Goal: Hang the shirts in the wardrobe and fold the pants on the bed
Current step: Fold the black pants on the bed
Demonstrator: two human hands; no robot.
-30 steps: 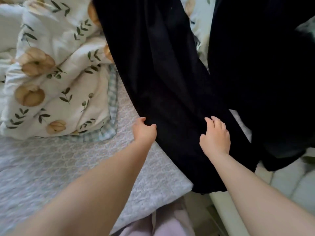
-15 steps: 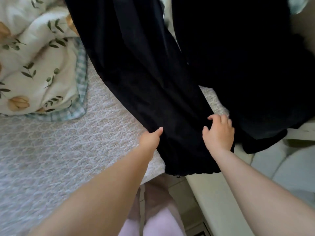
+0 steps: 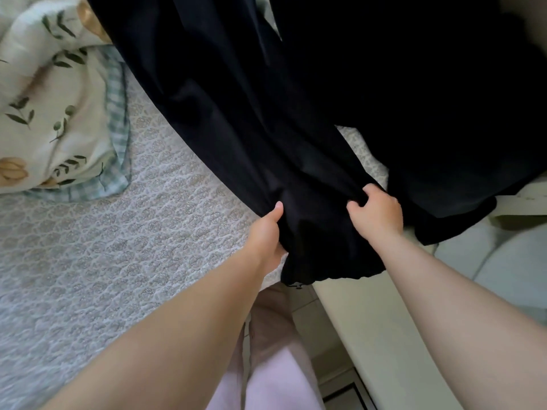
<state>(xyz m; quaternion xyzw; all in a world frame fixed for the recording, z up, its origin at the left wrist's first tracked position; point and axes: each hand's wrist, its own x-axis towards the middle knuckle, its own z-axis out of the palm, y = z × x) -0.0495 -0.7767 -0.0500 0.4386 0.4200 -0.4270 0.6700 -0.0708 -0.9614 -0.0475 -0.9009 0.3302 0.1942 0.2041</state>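
The left hand (image 3: 266,232) pinches one edge and the right hand (image 3: 376,214) bunches the other edge of a leg of the black pants (image 3: 251,128), near its hem at the bed (image 3: 118,247) corner, probably to pull it flat for folding (more dark cloth (image 3: 444,128) droops off the side).

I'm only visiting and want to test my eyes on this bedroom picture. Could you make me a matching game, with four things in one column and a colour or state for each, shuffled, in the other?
Things
1. pants
2. quilt
3. bed cover
4. right hand

Descriptions
A. white with green leaves and tan flowers
B. gripping bunched cloth
C. black
D. pale grey with a textured pattern

Pairs: 1-C, 2-A, 3-D, 4-B
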